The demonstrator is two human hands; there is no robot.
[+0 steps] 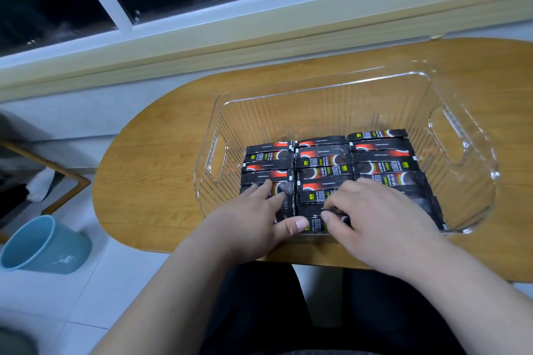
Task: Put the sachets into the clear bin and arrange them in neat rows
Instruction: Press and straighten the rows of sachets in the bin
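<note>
A clear ribbed bin with cut-out handles stands on the wooden table. Several black and red sachets lie flat on its floor in three rows side by side. Both hands reach over the bin's near wall. My left hand lies flat on the near end of the left row, fingers straight, its thumb touching the nearest sachet of the middle row. My right hand covers the near ends of the middle and right rows, and its curled fingertips pinch that nearest sachet.
The oval wooden table stands under a window sill. A blue waste bin stands on the tiled floor at the left, beside a wooden frame. My dark-trousered legs are below the table's near edge.
</note>
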